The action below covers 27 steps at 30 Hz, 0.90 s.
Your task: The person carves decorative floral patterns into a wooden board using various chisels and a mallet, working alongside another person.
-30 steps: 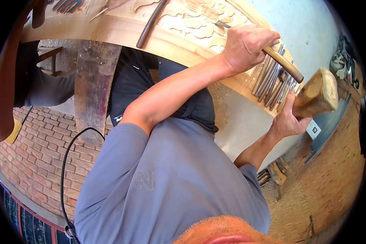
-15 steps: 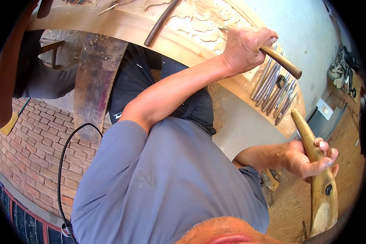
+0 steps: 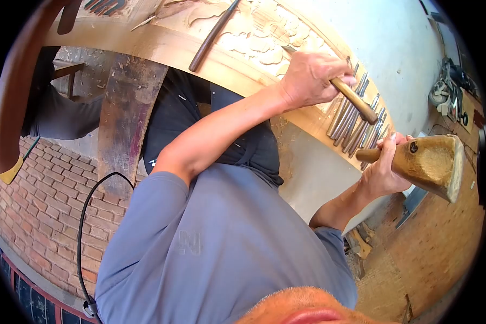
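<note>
- The left hand [image 3: 310, 81] is wrapped in a firm fist around a slim carving tool with a tan wooden handle and a grey metal blade [image 3: 356, 102]. Its blade end points to the carved pale wood panel [image 3: 267, 40]; whether it touches cannot be told. The low grip seems meant to steady the blade and leave the handle's butt free.
- The right hand [image 3: 382, 175] is closed around the narrow handle of a heavy golden-brown wooden mallet [image 3: 432, 164], near its thick head. That close grip probably helps balance the weight.
- Between the hands, a row of slender metal tools [image 3: 352, 123] lies side by side at the bench's edge, seemingly within easy reach.
- Farther left, a dark brown tapered handle [image 3: 213, 39] rests across the pale wooden bench [image 3: 229, 67], beside the carving.
- At far left is another person's arm [image 3: 6, 124].
</note>
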### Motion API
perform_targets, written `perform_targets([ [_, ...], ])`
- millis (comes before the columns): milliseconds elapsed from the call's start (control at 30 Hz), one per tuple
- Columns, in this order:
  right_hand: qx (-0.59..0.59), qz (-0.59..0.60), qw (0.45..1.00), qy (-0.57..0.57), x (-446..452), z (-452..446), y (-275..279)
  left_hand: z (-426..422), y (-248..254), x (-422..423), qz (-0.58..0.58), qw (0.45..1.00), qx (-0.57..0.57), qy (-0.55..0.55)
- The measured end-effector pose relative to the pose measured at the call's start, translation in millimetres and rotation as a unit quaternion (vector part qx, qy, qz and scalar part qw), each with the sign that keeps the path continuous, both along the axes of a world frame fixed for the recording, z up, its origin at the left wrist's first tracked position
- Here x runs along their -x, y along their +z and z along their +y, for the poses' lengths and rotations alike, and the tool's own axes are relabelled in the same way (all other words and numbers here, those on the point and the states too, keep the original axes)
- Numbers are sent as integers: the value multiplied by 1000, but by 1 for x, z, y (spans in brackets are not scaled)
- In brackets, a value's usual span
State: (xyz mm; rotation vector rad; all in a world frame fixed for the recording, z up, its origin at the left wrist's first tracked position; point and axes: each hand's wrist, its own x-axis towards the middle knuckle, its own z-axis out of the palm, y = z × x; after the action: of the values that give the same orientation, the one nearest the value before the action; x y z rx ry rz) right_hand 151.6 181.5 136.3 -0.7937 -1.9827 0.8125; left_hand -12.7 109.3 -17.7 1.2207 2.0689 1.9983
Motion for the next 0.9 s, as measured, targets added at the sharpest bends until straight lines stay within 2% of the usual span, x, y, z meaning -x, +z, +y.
perform_targets([
  [67, 20, -5, 1000, -17, -1, -2, 0, -5, 1, 6, 69, 988, 85, -111],
  [100, 22, -15, 999, -33, -6, -1, -3, -2, -2, 8, 107, 985, 88, -105],
  [333, 31, -54, 995, -82, -20, 0, -11, 19, -5, 2, 57, 994, -49, 80],
  [467, 6, 33, 999, -37, -11, 6, -5, 33, -6, 2, 46, 991, -44, 119],
  [533, -57, 72, 996, -9, -4, 15, 11, 36, -6, 0, 44, 992, -16, 118],
  [567, -20, 185, 982, -29, 8, 2, 15, 36, -7, -1, 41, 992, -9, 120],
  [633, -65, 183, 980, -53, 17, 6, 3, 38, -4, 0, 38, 992, 0, 119],
  [700, -170, -76, 978, -91, 12, 9, -2, 35, -1, 0, 36, 992, 9, 121],
  [733, -232, -329, 909, -107, 4, 10, -2, 34, 0, 1, 36, 992, 14, 120],
  [767, -193, -316, 921, -120, -6, 15, -3, 37, -8, 2, 49, 991, -23, 126],
  [800, -156, -298, 933, -129, -14, 22, -6, 30, -7, 0, 82, 994, -31, 71],
  [867, -93, -108, 979, -143, -34, 28, -22, 5, 1, -6, 143, 988, -41, -29],
  [900, 14, -96, 981, -165, -43, 23, -23, -4, 6, -12, 186, 978, -70, -69],
])
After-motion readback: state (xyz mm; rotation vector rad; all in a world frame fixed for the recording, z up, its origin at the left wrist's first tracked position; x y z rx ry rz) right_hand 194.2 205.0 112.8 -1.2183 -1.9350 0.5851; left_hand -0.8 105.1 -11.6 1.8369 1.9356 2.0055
